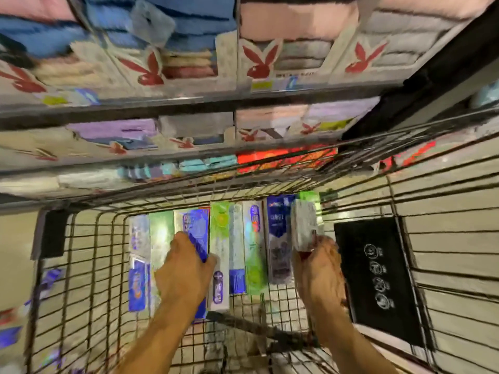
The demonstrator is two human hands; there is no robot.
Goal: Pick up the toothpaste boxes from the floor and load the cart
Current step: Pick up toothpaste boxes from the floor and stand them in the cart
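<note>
Head view, frame motion-blurred.

We look down into a wire cart (pixel 89 265). A row of toothpaste boxes (pixel 237 238) lies flat on the cart's bottom grid, side by side, with the long sides touching or nearly so. The row runs from near the cart's left wall towards its right wall, and the far ends of the boxes sit close to the cart's far edge.

The left grip (pixel 186 271) is down on a blue toothpaste box (pixel 198 230) in the left half of the row. Its fingers are curled over the box and the thumb lies along the box's right edge, so the grip is clasped round it.

The right grip (pixel 318 268) pinches the near end of a white toothpaste box (pixel 305 228). The box stands up out of the fingers over the right end of the row, near the cart's far right corner. We cannot tell whether its far end touches the boxes beneath.

A black placard (pixel 378 276) with white round symbols lies against the cart's right wall.

Through the left wall we note blurred blue boxes on the floor (pixel 10 336).

Beyond the far edge stand shelves (pixel 162 103) of folded towels (pixel 189 63).
</note>
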